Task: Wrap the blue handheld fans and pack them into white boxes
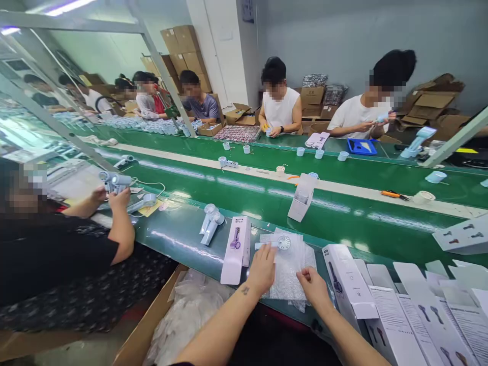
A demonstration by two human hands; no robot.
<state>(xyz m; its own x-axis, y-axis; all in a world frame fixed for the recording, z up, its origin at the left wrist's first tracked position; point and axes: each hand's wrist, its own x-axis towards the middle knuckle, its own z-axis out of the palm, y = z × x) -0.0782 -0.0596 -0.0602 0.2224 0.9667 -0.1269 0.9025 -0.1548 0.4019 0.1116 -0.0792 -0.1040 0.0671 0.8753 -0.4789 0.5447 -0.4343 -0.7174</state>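
Observation:
A light blue handheld fan (284, 243) lies on a stack of clear bubble wrap (287, 277) at the table edge. My left hand (263, 267) has its curved fingers on the fan's handle, which they partly cover. At the right side of the wrap, my right hand (313, 285) is closed, thumb and fingers pinched at the sheet's edge. Left of my hands stands a white box with a purple fan picture (236, 249), its flap open. Two more light blue fans (211, 223) lie beyond that box.
Several printed boxes (396, 310) crowd the right side. An open white carton (302, 198) sits on the green conveyor (263, 201). Below the table, a cardboard box holds plastic bags (194, 305). A co-worker's hands (114, 195) hold fans at left; other people sit across.

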